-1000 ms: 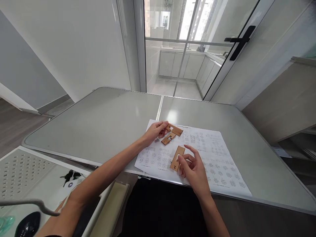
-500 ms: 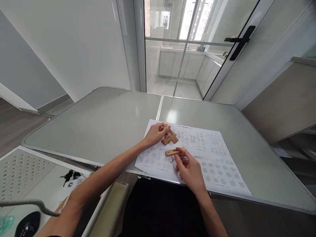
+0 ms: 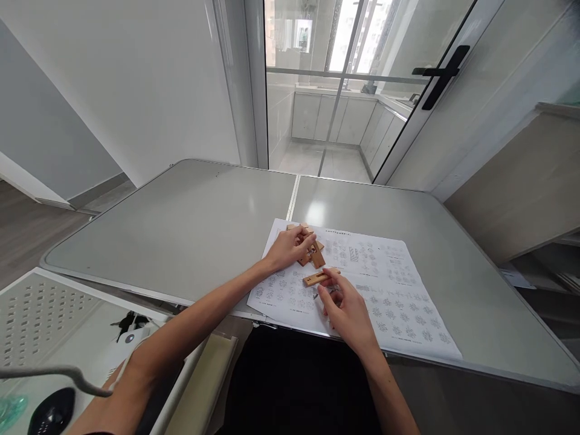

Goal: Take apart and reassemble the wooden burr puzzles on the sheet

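My left hand (image 3: 290, 248) is closed on a cluster of flat wooden puzzle pieces (image 3: 313, 252) resting on a printed paper sheet (image 3: 385, 290). Just below them my right hand (image 3: 347, 305) pinches a single slotted wooden piece (image 3: 315, 278) by its right end, holding it on edge a little above the sheet. The two hands are close together, with the single piece a short way from the cluster. The sheet shows rows of small diagrams and lies near the front edge of a grey table (image 3: 190, 223).
A glass door with a black handle (image 3: 441, 72) stands behind the table. At the lower left is a white perforated surface (image 3: 40, 308) with a black object (image 3: 52, 411) and a white cable. A shelf unit (image 3: 530, 181) stands to the right.
My right hand lifted the single piece, turned it on edge and brought it up toward the cluster. My left hand gathered and rotated the other pieces.
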Available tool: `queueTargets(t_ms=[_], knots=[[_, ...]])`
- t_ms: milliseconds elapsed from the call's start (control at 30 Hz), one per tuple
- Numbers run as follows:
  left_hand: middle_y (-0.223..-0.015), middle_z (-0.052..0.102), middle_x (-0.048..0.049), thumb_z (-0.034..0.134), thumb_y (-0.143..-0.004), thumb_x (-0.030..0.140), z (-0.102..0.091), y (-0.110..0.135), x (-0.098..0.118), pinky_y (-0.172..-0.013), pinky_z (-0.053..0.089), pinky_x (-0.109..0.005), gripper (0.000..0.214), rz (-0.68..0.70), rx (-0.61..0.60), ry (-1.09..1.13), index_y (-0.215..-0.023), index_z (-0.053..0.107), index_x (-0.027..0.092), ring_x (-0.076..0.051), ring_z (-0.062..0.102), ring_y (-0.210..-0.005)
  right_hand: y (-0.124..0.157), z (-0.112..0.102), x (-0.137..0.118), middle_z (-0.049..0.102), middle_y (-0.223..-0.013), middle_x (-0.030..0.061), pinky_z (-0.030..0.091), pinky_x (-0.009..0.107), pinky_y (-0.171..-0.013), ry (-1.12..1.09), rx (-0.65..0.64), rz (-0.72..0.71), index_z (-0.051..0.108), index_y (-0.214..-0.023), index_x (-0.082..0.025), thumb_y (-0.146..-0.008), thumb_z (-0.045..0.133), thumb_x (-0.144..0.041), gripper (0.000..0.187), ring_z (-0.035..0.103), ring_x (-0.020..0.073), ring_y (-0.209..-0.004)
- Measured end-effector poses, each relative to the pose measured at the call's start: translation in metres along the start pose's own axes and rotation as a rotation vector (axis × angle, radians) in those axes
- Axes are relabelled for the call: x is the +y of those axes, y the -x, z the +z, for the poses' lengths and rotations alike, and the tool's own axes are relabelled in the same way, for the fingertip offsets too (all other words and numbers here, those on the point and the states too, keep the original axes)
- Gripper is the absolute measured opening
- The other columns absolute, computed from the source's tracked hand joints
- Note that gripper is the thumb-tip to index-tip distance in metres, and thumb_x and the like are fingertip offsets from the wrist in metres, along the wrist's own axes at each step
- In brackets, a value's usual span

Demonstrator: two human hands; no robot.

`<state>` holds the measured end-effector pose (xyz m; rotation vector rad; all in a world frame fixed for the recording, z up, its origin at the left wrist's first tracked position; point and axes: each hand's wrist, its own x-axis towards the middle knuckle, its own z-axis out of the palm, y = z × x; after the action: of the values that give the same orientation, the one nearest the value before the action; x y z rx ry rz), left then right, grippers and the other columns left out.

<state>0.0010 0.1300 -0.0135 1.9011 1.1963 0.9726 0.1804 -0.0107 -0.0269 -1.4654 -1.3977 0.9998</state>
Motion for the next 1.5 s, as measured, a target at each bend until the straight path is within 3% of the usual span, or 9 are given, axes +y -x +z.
queueTargets(t_ms=[300,467,600,800,1167,1500], knots=[[-0.089,0.079,-0.0050,0.067,-0.097,0.042,0.0002,0.0015,0.0073,-0.069,0.056,-0.027,0.022,-0.065,0.055,0.126,-0.096,0.063,0.020,-0.020,0.078,-0.082,0.0013,0.0002,-0.0006,0.073,-0.116,0.0107,0.057,0.035,-0.064,0.108,-0.008,-0.031,0.064,-0.146,-0.020,-0.100,0.057,-0.051,0.055,0.064,0.0186,-0.066],[-0.087,0.078,-0.0013,0.059,-0.099,0.034,-0.0009,0.0033,0.0055,-0.058,0.049,-0.024,0.024,-0.004,0.061,-0.002,-0.118,0.065,0.021,-0.014,0.071,-0.064,0.0015,-0.0003,0.0010,0.073,-0.116,0.0103,0.056,0.035,-0.066,0.114,-0.012,-0.031,0.064,-0.146,-0.021,-0.101,0.057,-0.051,0.054,0.064,0.0189,-0.068],[-0.089,0.077,-0.0003,0.055,-0.101,0.034,0.0003,0.0055,0.0033,-0.062,0.049,-0.026,0.021,0.115,0.068,-0.257,-0.105,0.073,0.023,-0.012,0.066,-0.063,0.0020,0.0002,0.0005,0.073,-0.116,0.0109,0.056,0.035,-0.063,0.097,-0.009,-0.025,0.063,-0.147,-0.021,-0.101,0.057,-0.051,0.056,0.063,0.0193,-0.068],[-0.069,0.070,0.0020,0.066,-0.092,0.030,0.0000,0.0068,0.0024,-0.064,0.046,-0.029,0.009,0.130,0.042,-0.388,-0.093,0.070,0.022,-0.017,0.067,-0.068,0.0021,0.0008,-0.0001,0.073,-0.117,0.0111,0.057,0.035,-0.065,0.107,-0.006,-0.024,0.063,-0.147,-0.020,-0.100,0.057,-0.050,0.056,0.063,0.0190,-0.069],[-0.069,0.070,0.0001,0.061,-0.095,0.030,0.0009,0.0089,0.0039,-0.063,0.043,-0.030,0.011,0.227,-0.107,-0.585,-0.097,0.068,0.022,-0.019,0.065,-0.061,0.0025,0.0015,-0.0028,0.073,-0.116,0.0105,0.056,0.036,-0.066,0.112,0.014,-0.027,0.065,-0.144,-0.020,-0.100,0.058,-0.051,0.054,0.062,0.0188,-0.068],[-0.068,0.069,0.0011,0.061,-0.097,0.034,0.0014,0.0082,0.0014,-0.060,0.039,-0.030,0.013,0.260,-0.110,-0.658,-0.099,0.066,0.022,-0.019,0.067,-0.061,0.0018,0.0014,-0.0011,0.073,-0.115,0.0099,0.056,0.036,-0.066,0.122,0.018,-0.015,0.064,-0.145,-0.020,-0.099,0.058,-0.051,0.056,0.062,0.0187,-0.067]])
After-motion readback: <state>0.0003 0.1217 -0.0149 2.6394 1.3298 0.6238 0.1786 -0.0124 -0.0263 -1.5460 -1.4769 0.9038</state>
